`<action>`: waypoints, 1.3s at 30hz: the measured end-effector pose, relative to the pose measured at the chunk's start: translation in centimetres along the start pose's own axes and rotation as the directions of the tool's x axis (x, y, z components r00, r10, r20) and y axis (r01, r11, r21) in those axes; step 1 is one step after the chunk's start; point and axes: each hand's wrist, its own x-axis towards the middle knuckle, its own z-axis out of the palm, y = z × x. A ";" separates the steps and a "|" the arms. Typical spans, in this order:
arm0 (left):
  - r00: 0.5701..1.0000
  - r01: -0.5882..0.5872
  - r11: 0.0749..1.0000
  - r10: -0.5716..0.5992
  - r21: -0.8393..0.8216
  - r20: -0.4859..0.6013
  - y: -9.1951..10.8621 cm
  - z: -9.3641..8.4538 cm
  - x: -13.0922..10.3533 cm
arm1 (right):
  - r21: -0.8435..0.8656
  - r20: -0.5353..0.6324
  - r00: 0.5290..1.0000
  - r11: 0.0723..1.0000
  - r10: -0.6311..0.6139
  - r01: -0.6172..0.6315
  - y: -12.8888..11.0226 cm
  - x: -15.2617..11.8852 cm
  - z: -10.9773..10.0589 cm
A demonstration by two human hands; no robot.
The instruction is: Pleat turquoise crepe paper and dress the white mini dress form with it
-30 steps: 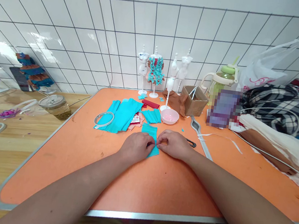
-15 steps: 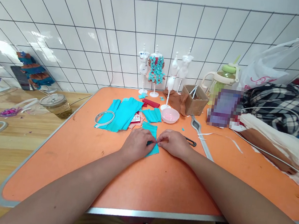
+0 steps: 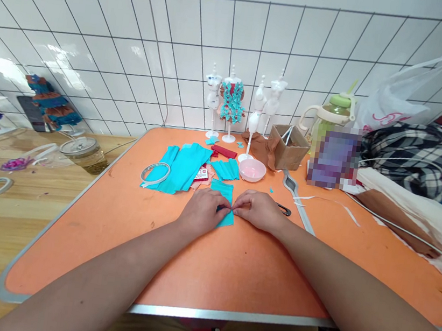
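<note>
A small piece of turquoise crepe paper (image 3: 221,189) lies on the orange table in front of me, partly covered by my fingers. My left hand (image 3: 202,209) is closed in a pinch over its middle. From the other side, my right hand (image 3: 258,209) pinches at the same spot, and the fingertips of both hands meet. What exactly sits between the fingertips is too small to see. A black-handled tool (image 3: 284,209) lies just beyond my right wrist, partly hidden. Larger turquoise crepe sheets (image 3: 186,166) are to the left, with a roll of tape (image 3: 155,173) on them.
A pink bowl (image 3: 252,170) stands beyond my hands. Several small white dress forms (image 3: 255,118) line the wall, one covered with turquoise bows. A cardboard box (image 3: 290,153), a bottle (image 3: 336,113) and plaid cloth (image 3: 414,153) crowd the right. A glass jar (image 3: 84,154) stands left.
Both hands keep their pinch at almost the same place. The lower part of the turquoise piece shows slightly less below the fingers. The camera view has shifted a little.
</note>
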 end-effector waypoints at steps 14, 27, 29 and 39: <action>0.998 0.002 1.000 -0.001 0.020 -0.061 0.2 0.1 0.2 | 0.464 0.365 0.851 0.719 0.377 -0.518 -0.1 0.0 -0.5; 0.997 0.009 1.000 -0.010 -0.020 -0.080 0.0 0.4 0.1 | 0.406 0.270 0.885 0.789 0.378 -0.461 -1.3 -0.1 -0.8; 0.997 0.009 1.000 -0.011 -0.027 -0.077 0.0 0.4 0.1 | 0.428 0.233 0.896 0.788 0.377 -0.443 -1.2 -0.1 -0.8; 0.996 0.044 0.998 -0.047 -0.041 -0.071 -0.7 0.5 0.0 | 0.215 0.075 0.980 0.957 0.182 -0.194 -0.2 0.1 -0.7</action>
